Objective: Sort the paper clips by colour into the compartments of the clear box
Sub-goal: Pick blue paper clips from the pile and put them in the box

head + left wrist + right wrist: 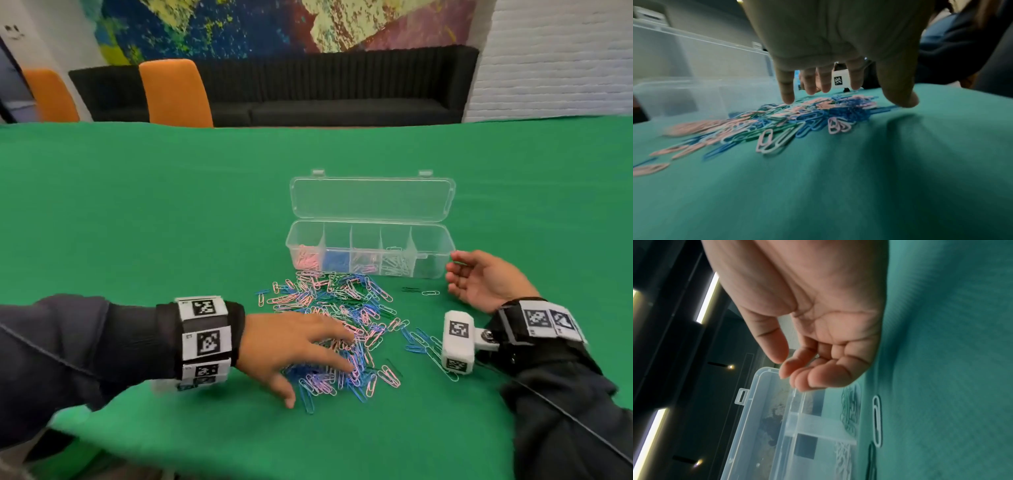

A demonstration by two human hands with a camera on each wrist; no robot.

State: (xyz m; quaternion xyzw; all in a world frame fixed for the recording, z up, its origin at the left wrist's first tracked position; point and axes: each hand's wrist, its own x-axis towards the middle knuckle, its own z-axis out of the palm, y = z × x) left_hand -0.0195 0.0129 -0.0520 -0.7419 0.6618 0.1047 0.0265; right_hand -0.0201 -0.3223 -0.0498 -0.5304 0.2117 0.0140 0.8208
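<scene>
Some paper clips sit sorted in the clear box, but a big mixed pile waits under the spread-fingered left hand, while the right hand rests loosely curled and empty.

A green cloth covers the tabletop and fills the near field. Beyond its far edge stand two orange chairs, one at the left margin, one further right. Behind them a long black sofa runs along the wall. Above it hangs a mural splashed blue, yellow and pink. To the right is a white brick wall. Long ceiling lights glow overhead.
</scene>
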